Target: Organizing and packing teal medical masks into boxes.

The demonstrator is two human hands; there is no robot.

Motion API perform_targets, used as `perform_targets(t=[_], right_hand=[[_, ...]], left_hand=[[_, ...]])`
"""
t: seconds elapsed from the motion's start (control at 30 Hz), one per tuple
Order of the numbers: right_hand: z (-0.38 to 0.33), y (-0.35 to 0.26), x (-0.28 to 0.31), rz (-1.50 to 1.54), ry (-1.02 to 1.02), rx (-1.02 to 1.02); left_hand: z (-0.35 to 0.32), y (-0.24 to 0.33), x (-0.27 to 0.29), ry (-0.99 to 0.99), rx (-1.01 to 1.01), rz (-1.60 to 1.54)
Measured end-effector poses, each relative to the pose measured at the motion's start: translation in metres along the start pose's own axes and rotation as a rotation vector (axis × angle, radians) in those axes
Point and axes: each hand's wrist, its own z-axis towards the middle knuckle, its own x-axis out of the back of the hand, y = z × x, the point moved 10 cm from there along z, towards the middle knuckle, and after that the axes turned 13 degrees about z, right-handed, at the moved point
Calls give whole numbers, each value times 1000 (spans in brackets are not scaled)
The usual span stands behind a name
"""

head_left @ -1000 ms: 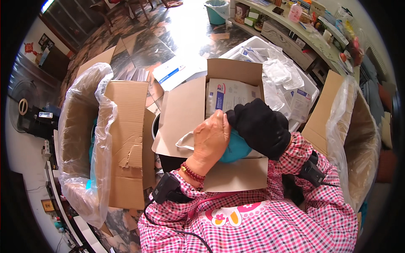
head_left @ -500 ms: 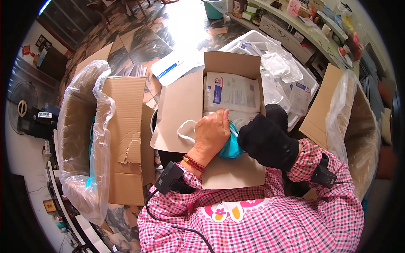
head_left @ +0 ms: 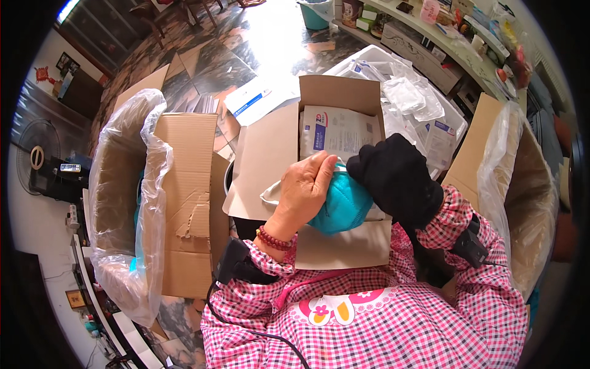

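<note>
A teal cup-shaped face mask [head_left: 342, 206] hangs between my two hands, over the near part of an open cardboard box [head_left: 264, 147]. My bare left hand [head_left: 304, 187] is closed on the mask's upper left edge, with a white strap [head_left: 270, 194] looping out beside the wrist. My right hand [head_left: 396, 178], in a black glove, is closed at the mask's upper right; its fingertips are partly hidden. Behind my hands, white printed packets [head_left: 341, 130] lie inside the box. The box's near flap [head_left: 344, 246] folds down toward me.
At left stands a large plastic-lined carton [head_left: 184, 203]; another lined carton [head_left: 470, 147] stands at right. A white tub [head_left: 458, 126] beyond the box holds several clear packets. A printed white sheet [head_left: 255, 101] lies at back left. A teal bin [head_left: 315, 15] stands farther off.
Both hands have risen slightly with the mask, and more of its teal face shows. My right hand has moved up and a little right.
</note>
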Motion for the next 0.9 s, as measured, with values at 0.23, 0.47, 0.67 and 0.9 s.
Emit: perform_targets(t=[0.23,0.47,0.67,0.9], right_hand=[[-22,-14,-17,119,-196,23],[-132,-26,-63,583,-286,-98],[-28,41,27,697,191,-248],[-7,44,-57,1519,-99,-695]], left_hand=[[7,-1,5,195,-78,296],[35,-115,128,455,306,-365],[31,-29,71,106,13,17],[23,20,50,-31,-195,153]])
